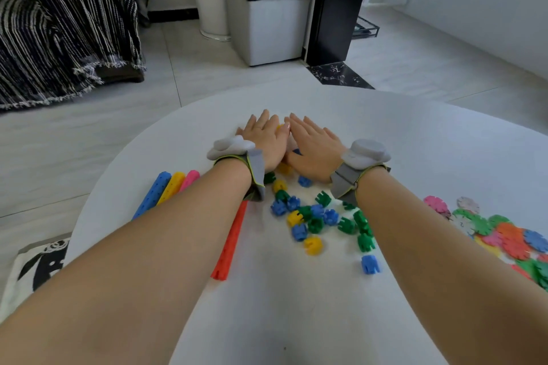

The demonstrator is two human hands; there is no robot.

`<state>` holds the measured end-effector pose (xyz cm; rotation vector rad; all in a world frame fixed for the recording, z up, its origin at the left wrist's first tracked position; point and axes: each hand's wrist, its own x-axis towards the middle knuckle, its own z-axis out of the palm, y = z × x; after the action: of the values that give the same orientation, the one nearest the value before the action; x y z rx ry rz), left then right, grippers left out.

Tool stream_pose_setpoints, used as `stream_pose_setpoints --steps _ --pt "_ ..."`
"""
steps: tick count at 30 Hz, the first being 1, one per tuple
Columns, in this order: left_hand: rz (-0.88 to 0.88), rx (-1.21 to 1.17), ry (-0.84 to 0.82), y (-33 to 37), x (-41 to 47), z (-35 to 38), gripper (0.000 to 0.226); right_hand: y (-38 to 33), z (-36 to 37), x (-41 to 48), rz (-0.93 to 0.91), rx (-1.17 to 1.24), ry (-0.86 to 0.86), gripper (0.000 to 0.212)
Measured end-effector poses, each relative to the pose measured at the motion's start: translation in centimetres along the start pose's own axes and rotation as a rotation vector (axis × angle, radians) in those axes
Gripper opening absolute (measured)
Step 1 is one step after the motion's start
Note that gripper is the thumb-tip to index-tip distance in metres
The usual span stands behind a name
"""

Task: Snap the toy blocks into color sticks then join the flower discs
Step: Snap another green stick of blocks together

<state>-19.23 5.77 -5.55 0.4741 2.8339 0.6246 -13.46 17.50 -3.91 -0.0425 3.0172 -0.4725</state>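
Observation:
My left hand (265, 139) and my right hand (312, 142) lie side by side with straight fingers, palms down, on the far part of the white table (415, 133). They cover a few loose blocks; a bit of yellow shows between the fingers. Loose blue, green and yellow blocks (314, 221) are scattered between my wrists and nearer me. Finished sticks lie at the left: blue (154, 194), yellow (172, 187), pink (189, 179) and, partly under my left forearm, red (229, 246). A heap of flower discs (504, 234) sits at the right edge.
The table's round edge runs close behind my fingertips. Beyond it are a tiled floor, a striped throw on a sofa (65, 24) at the left, a white cabinet (272, 9) and a black door frame (335, 6). A printed cushion (38, 264) lies on the floor at lower left.

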Motion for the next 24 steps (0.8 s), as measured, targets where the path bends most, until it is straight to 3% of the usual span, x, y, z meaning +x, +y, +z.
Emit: stream_pose_setpoints --steps 6,13,17,24 --pt "0.173 -0.085 -0.044 2.6 -1.9 0.9 0.038 1.5 0.1 -2.5 -0.035 0.062 -0.026 0.059" --pt "0.204 -0.115 -0.036 3.6 -6.1 2.0 0.044 2.2 -0.7 -7.3 -0.074 0.164 -0.069 0.048" --pt "0.193 -0.113 -0.039 4.0 -9.6 2.5 0.051 2.0 -0.4 -10.7 -0.077 0.142 -0.088 0.058" --pt "0.157 -0.149 0.110 4.9 -14.9 4.1 0.047 0.2 2.0 -14.7 0.027 0.168 0.062 0.054"
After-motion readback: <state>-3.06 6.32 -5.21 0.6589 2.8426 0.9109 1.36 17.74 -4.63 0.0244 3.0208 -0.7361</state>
